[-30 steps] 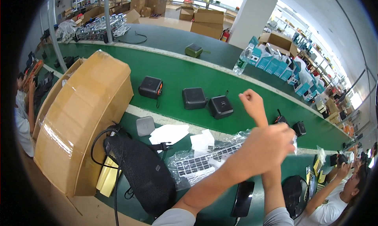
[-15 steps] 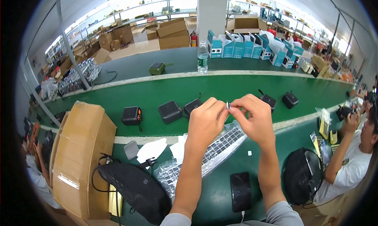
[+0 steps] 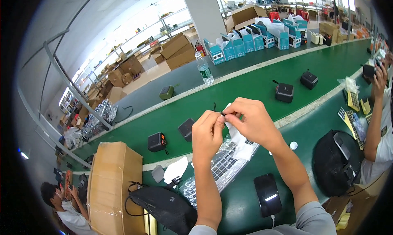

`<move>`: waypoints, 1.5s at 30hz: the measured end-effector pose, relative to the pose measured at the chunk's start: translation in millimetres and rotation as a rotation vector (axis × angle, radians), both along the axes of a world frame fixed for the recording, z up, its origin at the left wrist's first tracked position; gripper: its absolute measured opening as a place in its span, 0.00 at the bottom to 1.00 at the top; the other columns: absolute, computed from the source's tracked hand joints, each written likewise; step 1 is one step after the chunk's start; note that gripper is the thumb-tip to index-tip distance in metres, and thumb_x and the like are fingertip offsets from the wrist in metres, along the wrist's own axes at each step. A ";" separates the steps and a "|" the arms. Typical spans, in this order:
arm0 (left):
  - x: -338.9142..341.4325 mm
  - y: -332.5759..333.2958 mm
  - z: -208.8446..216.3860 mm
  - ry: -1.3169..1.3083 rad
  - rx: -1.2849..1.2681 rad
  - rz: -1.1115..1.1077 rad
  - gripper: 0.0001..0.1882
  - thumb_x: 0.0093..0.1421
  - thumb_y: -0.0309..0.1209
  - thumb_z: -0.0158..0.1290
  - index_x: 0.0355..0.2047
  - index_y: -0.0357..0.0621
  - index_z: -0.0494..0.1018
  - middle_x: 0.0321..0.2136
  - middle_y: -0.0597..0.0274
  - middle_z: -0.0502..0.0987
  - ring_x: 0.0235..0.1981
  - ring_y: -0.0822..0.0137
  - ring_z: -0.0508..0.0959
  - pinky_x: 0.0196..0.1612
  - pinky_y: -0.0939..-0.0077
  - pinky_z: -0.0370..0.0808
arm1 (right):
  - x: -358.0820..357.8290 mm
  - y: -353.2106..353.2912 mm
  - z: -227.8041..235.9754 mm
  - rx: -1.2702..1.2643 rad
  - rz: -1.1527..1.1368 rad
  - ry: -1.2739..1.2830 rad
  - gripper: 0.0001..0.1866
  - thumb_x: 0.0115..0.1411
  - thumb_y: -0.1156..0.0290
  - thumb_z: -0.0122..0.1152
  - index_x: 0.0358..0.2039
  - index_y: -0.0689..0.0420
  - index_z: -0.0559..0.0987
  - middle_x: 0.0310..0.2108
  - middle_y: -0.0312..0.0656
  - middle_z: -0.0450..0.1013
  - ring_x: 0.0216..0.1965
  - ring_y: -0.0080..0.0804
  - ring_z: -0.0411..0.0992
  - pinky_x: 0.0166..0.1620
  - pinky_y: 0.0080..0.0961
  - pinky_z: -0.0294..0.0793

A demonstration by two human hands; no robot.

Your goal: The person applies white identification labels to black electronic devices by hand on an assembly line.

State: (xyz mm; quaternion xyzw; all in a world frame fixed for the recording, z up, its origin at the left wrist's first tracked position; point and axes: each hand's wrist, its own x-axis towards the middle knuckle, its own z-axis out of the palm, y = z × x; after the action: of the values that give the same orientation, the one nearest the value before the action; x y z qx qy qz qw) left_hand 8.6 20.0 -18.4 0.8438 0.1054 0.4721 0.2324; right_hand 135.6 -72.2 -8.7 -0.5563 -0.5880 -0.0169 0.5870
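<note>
In front of me, above the work surface, both hands meet fingertip to fingertip. My left hand (image 3: 208,130) is closed in a pinch, and my right hand (image 3: 249,122) pinches from the other side. Between them is a small dark piece (image 3: 223,114), mostly covered by the fingers and too small to name. Just below the right fingers hangs or lies a white sheet (image 3: 236,137); whether it is held cannot be seen. Under the hands a keyboard in clear plastic wrap (image 3: 229,165) lies at a slant, partly beneath the sheet and behind my left forearm.
Black box-shaped devices (image 3: 284,92) stand along the green strip. A water bottle (image 3: 204,69) and teal boxes (image 3: 245,42) are behind. Leftward are a carton (image 3: 110,190) and black pouch (image 3: 168,204); rightward, a phone (image 3: 268,194), white cap (image 3: 293,145), black bag (image 3: 333,165) and co-worker's hand (image 3: 380,77).
The view has tilted and shifted. Both hands stay pinched together, where a shiny tip showed before and a dark piece shows now. The white sheet and white cap have come into sight; the phone screen has lit.
</note>
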 end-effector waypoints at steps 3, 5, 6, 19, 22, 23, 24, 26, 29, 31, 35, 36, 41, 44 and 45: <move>0.8 2.0 -1.3 0.015 0.015 0.014 0.09 0.61 0.25 0.50 0.24 0.33 0.70 0.21 0.55 0.71 0.20 0.61 0.72 0.25 0.72 0.67 | 1.6 0.6 -1.7 0.030 0.005 -0.041 0.03 0.50 0.78 0.62 0.27 0.63 0.79 0.25 0.46 0.73 0.25 0.44 0.72 0.30 0.33 0.72; 1.4 3.2 -3.6 -0.021 0.059 0.035 0.09 0.62 0.25 0.49 0.24 0.33 0.69 0.20 0.55 0.70 0.20 0.59 0.71 0.24 0.70 0.66 | 1.4 -0.3 -1.2 0.014 -0.011 -0.096 0.03 0.51 0.77 0.62 0.27 0.62 0.79 0.25 0.46 0.73 0.26 0.44 0.73 0.30 0.34 0.73; 1.0 3.3 -3.0 -0.017 0.062 0.035 0.09 0.62 0.25 0.49 0.24 0.33 0.69 0.20 0.55 0.70 0.20 0.59 0.71 0.24 0.70 0.66 | 0.0 -0.9 -0.6 0.017 -0.011 -0.091 0.03 0.51 0.77 0.62 0.27 0.62 0.79 0.25 0.46 0.73 0.26 0.44 0.73 0.30 0.34 0.73; 1.9 0.6 -1.3 -0.041 0.145 0.078 0.09 0.60 0.24 0.50 0.24 0.34 0.67 0.19 0.54 0.66 0.20 0.56 0.67 0.24 0.67 0.62 | -2.5 1.3 -3.6 0.064 -0.072 -0.205 0.04 0.51 0.78 0.63 0.29 0.62 0.81 0.25 0.45 0.76 0.24 0.39 0.74 0.28 0.29 0.73; 0.1 1.3 -1.6 -0.053 0.128 0.064 0.09 0.61 0.24 0.50 0.24 0.34 0.67 0.19 0.54 0.66 0.19 0.56 0.67 0.24 0.67 0.62 | -1.0 -3.0 1.6 0.060 -0.021 -0.178 0.04 0.51 0.78 0.63 0.29 0.63 0.81 0.25 0.45 0.76 0.24 0.39 0.74 0.27 0.29 0.72; -0.5 1.9 -1.9 -0.070 0.118 0.054 0.10 0.61 0.25 0.50 0.24 0.34 0.67 0.19 0.54 0.66 0.19 0.56 0.66 0.23 0.67 0.62 | -1.0 -4.6 3.3 0.043 0.019 -0.181 0.05 0.51 0.78 0.63 0.30 0.62 0.81 0.25 0.45 0.76 0.23 0.39 0.74 0.27 0.28 0.72; -0.6 2.0 -2.2 -0.070 0.119 0.056 0.10 0.61 0.25 0.50 0.24 0.34 0.67 0.19 0.54 0.66 0.19 0.56 0.66 0.23 0.67 0.62 | -0.6 -3.8 2.3 0.044 0.021 -0.181 0.05 0.51 0.78 0.63 0.30 0.62 0.81 0.25 0.45 0.76 0.23 0.39 0.74 0.27 0.28 0.72; 1.4 0.8 -3.2 -0.084 0.124 0.053 0.10 0.61 0.26 0.50 0.23 0.34 0.67 0.19 0.55 0.65 0.19 0.57 0.66 0.23 0.67 0.62 | 0.8 -2.5 -0.3 0.077 0.009 -0.213 0.05 0.51 0.78 0.62 0.30 0.62 0.81 0.25 0.45 0.76 0.23 0.38 0.74 0.26 0.27 0.71; 1.3 0.0 -3.3 -0.064 0.126 0.068 0.10 0.61 0.26 0.50 0.23 0.34 0.67 0.19 0.55 0.65 0.19 0.57 0.66 0.23 0.67 0.62 | -4.4 -6.7 3.8 -0.026 0.010 -0.155 0.04 0.52 0.76 0.60 0.28 0.63 0.80 0.25 0.49 0.75 0.28 0.46 0.74 0.34 0.35 0.74; 1.5 -0.3 -1.9 -0.056 0.136 0.078 0.09 0.60 0.25 0.51 0.23 0.34 0.67 0.19 0.55 0.64 0.19 0.58 0.66 0.23 0.67 0.62 | -3.5 -4.3 2.1 -0.001 0.004 -0.170 0.05 0.52 0.76 0.59 0.28 0.63 0.80 0.26 0.49 0.75 0.28 0.46 0.74 0.34 0.36 0.74; -0.5 -3.2 0.8 -0.012 0.123 0.078 0.05 0.56 0.21 0.51 0.24 0.34 0.67 0.20 0.54 0.64 0.20 0.58 0.65 0.24 0.67 0.61 | -1.8 -5.1 2.7 0.026 0.024 -0.152 0.05 0.51 0.77 0.58 0.28 0.64 0.80 0.25 0.50 0.75 0.27 0.47 0.74 0.33 0.36 0.74; -1.1 -2.8 1.4 -0.013 0.124 0.079 0.05 0.56 0.21 0.51 0.24 0.34 0.67 0.20 0.54 0.64 0.20 0.58 0.65 0.24 0.67 0.61 | -0.7 -4.8 2.3 0.028 0.025 -0.152 0.05 0.51 0.77 0.58 0.28 0.64 0.80 0.25 0.50 0.75 0.27 0.47 0.74 0.33 0.36 0.74; -4.9 -0.2 2.4 0.062 0.083 0.021 0.04 0.53 0.20 0.53 0.24 0.33 0.69 0.21 0.55 0.66 0.20 0.60 0.66 0.25 0.70 0.64 | 5.7 -4.3 2.2 -0.046 0.078 -0.120 0.06 0.52 0.78 0.59 0.30 0.65 0.82 0.22 0.44 0.77 0.21 0.30 0.75 0.25 0.23 0.72; -7.7 0.5 3.0 0.114 0.065 0.013 0.03 0.52 0.21 0.53 0.25 0.34 0.70 0.23 0.55 0.68 0.21 0.61 0.69 0.26 0.71 0.67 | 9.3 -5.7 1.5 -0.196 0.155 0.055 0.07 0.54 0.77 0.58 0.30 0.66 0.82 0.22 0.44 0.78 0.22 0.27 0.78 0.26 0.20 0.75; -8.3 0.3 2.7 0.114 0.064 0.014 0.03 0.52 0.21 0.53 0.25 0.34 0.70 0.23 0.55 0.68 0.21 0.61 0.69 0.26 0.71 0.67 | 10.6 -5.8 1.1 -0.196 0.156 0.056 0.07 0.54 0.77 0.58 0.30 0.66 0.82 0.22 0.44 0.78 0.22 0.27 0.78 0.26 0.20 0.75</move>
State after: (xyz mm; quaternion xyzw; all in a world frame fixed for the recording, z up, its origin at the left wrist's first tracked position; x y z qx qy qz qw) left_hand 0.4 20.3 -15.6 0.8757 0.1091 0.4279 0.1955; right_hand 146.2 -78.0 -7.6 -0.5640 -0.6115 0.1020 0.5455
